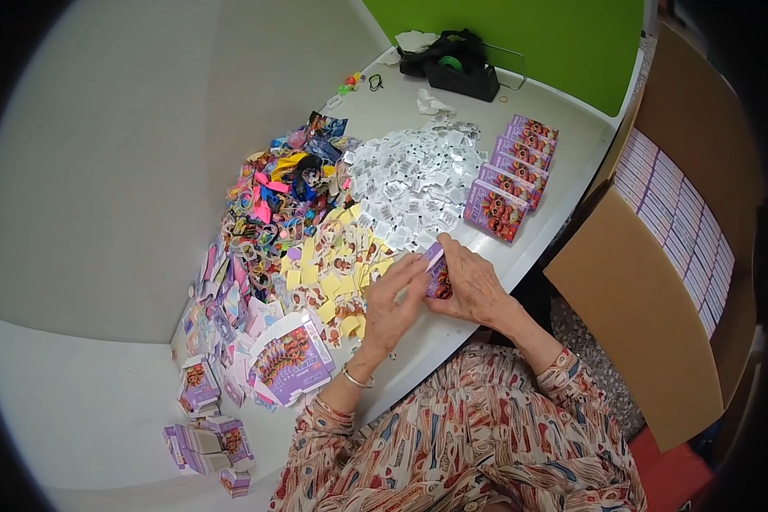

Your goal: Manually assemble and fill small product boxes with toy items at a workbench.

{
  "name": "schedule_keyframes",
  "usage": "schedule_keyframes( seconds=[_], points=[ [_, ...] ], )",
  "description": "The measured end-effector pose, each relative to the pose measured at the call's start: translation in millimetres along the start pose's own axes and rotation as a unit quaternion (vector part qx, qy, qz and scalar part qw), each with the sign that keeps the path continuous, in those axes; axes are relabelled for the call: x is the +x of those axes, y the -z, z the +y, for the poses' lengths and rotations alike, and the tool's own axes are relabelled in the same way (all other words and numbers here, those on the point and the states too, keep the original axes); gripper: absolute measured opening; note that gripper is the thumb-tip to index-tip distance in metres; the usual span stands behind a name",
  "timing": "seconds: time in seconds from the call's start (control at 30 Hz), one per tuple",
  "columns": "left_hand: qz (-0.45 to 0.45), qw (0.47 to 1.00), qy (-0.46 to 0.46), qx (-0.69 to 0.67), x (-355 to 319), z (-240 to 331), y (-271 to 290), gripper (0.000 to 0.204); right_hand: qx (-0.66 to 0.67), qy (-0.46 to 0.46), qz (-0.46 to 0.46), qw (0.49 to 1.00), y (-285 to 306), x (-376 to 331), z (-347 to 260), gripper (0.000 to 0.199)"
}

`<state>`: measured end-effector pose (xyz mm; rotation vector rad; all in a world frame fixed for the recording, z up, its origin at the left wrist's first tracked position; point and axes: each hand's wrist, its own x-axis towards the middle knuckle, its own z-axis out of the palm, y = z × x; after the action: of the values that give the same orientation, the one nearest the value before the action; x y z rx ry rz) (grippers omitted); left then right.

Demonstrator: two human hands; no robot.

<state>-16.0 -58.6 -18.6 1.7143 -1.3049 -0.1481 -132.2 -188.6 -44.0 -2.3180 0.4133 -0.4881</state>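
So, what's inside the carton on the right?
The carton holds small boxes, packed closely in rows with white and purple sides showing. Whatever lies beneath the visible layer is covered.

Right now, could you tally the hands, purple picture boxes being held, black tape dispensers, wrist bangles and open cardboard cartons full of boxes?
Hands: 2, left hand and right hand
Held purple picture box: 1
Black tape dispenser: 1
Bangle: 1
Open cardboard carton: 1
Total: 6

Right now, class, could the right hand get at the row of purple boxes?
Probably yes: only tabletop lies between the right hand and the row of boxes, though that hand is holding another purple box.
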Motion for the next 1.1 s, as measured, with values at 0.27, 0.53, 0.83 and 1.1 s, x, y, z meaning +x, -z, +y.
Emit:
schedule_keyframes(
  seconds=[0.27, 0.53, 0.83, 1.1],
  points=[
    [-0.014, 0.979, 0.192, -0.067, 11.4, 11.6, 1.1, 0.024, 0.033, 0.056, 0.025, 0.998, 1.6, -0.8, 0.8, 0.090],
    [0.042, 0.984, 0.166, -0.053, 4.4, 0.0, -7.7, 0.021, 0.038, 0.050, 0.009, 0.998, -3.6, -3.7, 1.5, 0.087],
    [-0.012, 0.981, 0.187, -0.045, 3.0, -12.5, 3.2, 0.022, 0.031, 0.060, 0.000, 0.998, -4.7, -5.6, -0.3, 0.087],
    [-0.089, 0.985, 0.008, 0.150, -12.0, 16.7, -3.9, 0.046, 0.023, 0.089, 0.027, 0.995, -10.0, -6.9, 4.1, 0.093]
  ],
)
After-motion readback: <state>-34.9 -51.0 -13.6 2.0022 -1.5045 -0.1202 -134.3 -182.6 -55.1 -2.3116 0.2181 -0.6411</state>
